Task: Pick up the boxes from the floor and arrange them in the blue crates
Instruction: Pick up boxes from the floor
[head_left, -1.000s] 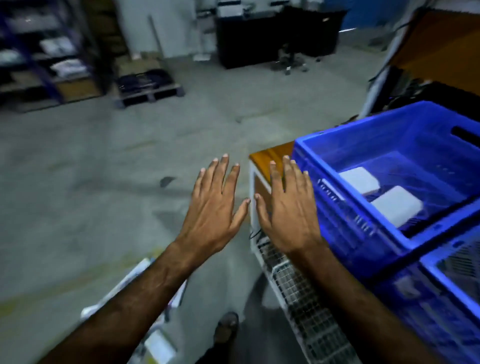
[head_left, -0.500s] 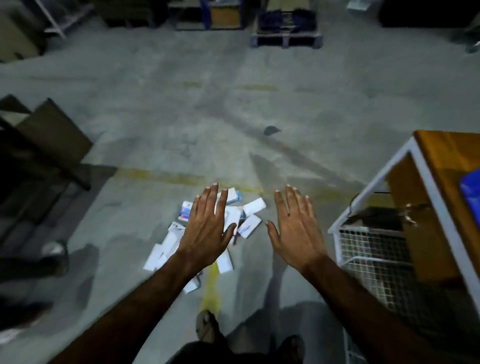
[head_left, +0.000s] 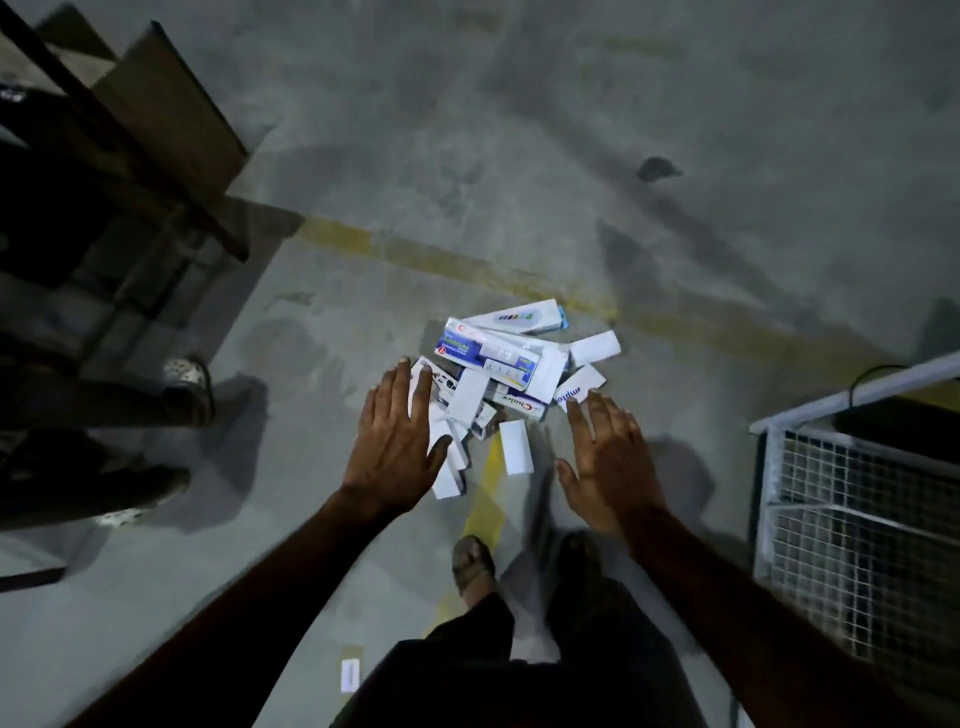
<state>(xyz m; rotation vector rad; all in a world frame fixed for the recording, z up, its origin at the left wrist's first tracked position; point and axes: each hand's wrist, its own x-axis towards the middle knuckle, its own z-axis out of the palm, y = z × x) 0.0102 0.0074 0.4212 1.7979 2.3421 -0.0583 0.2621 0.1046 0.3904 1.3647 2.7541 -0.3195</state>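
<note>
A loose pile of several small white and blue cardboard boxes (head_left: 511, 371) lies on the grey concrete floor, across a faded yellow line. My left hand (head_left: 397, 441) hovers over the pile's left edge, palm down, fingers straight, holding nothing. My right hand (head_left: 608, 457) is spread flat above the pile's right side, just short of a box with blue lettering (head_left: 579, 387), also empty. One white box (head_left: 515, 448) lies apart between the two hands. No blue crate is in view.
A white wire-mesh cart (head_left: 857, 493) stands at the right. At the left, a dark rack with a cardboard sheet (head_left: 166, 104) and another person's shoes (head_left: 187, 384). My own feet (head_left: 472, 564) are just below the pile. A small label (head_left: 350, 675) lies on the floor.
My view swung from the blue crates on the cart down to the floor. Both empty hands have come lower and closer over the pile of boxes.
</note>
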